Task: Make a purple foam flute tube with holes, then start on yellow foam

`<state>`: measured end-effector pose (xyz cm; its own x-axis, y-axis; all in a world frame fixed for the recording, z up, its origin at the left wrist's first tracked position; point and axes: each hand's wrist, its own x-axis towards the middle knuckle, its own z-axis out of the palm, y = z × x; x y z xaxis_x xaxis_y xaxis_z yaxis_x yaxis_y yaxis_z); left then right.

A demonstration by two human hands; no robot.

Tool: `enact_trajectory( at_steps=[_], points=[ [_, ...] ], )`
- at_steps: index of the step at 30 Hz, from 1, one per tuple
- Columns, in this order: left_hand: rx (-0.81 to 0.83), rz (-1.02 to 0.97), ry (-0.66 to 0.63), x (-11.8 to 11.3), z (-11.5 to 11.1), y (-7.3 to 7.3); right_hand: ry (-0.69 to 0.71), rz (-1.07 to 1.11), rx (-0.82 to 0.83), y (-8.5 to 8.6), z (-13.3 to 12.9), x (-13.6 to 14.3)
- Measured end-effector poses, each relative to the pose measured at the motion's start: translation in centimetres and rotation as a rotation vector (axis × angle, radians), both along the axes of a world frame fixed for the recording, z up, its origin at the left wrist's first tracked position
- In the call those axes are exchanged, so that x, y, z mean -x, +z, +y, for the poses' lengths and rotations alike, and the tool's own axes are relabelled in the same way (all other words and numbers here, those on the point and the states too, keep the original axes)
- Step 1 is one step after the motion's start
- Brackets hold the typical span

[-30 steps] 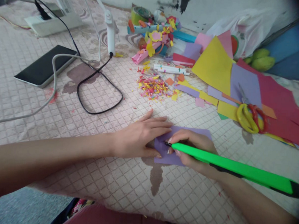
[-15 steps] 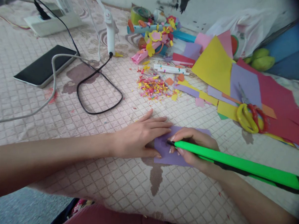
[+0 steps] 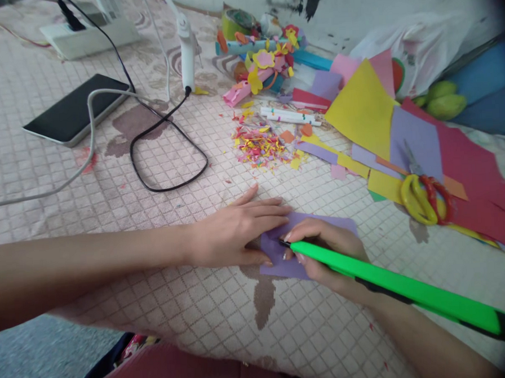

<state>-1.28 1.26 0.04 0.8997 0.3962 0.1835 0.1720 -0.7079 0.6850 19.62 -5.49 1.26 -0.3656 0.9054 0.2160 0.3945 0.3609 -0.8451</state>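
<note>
A small purple sheet of paper (image 3: 339, 223) lies on the patterned cloth in front of me. My left hand (image 3: 241, 226) rests flat with its fingers spread, the fingertips pressing on the paper's left part. In my right hand (image 3: 327, 244) is a long green pen (image 3: 393, 286) with black parts, pinched near its dark tip. That tip meets the paper just right of my left thumb, where a faint dark mark shows. Part of the sheet is hidden under both hands.
Yellow-and-red scissors (image 3: 418, 200) lie on coloured paper (image 3: 361, 113) at the right. Paper scraps (image 3: 261, 146) and paper flowers (image 3: 265, 58) fill the back middle. At the left are a black tablet-like slab (image 3: 77, 111), cables (image 3: 170, 189), a power strip (image 3: 92, 39) and a white glue gun-like handle (image 3: 187, 57).
The pen's rear end has swung lower, and its tip has shifted slightly left on the purple paper with my right hand. My left hand stays in place.
</note>
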Motion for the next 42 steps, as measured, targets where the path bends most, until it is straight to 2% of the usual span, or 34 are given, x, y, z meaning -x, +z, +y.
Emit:
enact_trajectory(
  at_steps=[16,22,42],
  points=[
    [-0.058,0.059,-0.032,0.01,0.18,0.07,0.028,-0.005,0.039,-0.17,0.04,-0.29],
    [-0.077,0.100,-0.045,0.00,0.25,0.38,0.070,-0.032,-0.029,0.27,0.42,-0.17],
    [-0.083,0.164,0.000,0.04,-0.11,0.76,0.084,-0.064,-0.031,-0.27,0.58,-0.77]
  ],
)
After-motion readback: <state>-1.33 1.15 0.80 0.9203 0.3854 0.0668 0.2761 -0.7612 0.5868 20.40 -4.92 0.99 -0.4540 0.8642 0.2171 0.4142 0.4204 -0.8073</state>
